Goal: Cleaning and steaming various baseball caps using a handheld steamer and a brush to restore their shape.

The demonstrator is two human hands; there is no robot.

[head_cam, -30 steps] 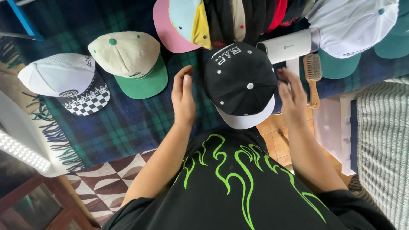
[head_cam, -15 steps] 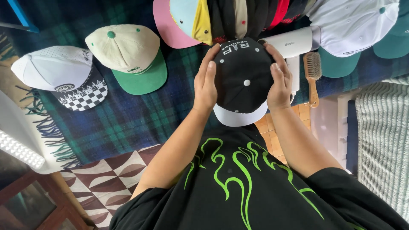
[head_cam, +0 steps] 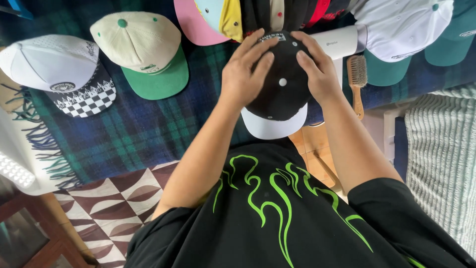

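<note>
The black cap (head_cam: pixel 280 87) with a white brim looks light and soft in the crown, likely to dent under pressure, while the brim probably stays stiff; the crown sides, where the palms already sit, seem the safest hold, since the fabric should not be slippery. The left hand (head_cam: pixel 243 74) lies flat against the crown's left side, fingers spread and pressed on the cloth; the right hand (head_cam: pixel 317 69) mirrors it on the right side, fingers apart and curved over the top; neither pinches the brim. The cap sits at the near edge of the plaid blanket (head_cam: pixel 139 129), its brim pointing toward the person and reaching past that edge; it has a white top button, small eyelets and white stitched lettering at the front. A wooden brush (head_cam: pixel 357 79) lies just beside the right hand.
</note>
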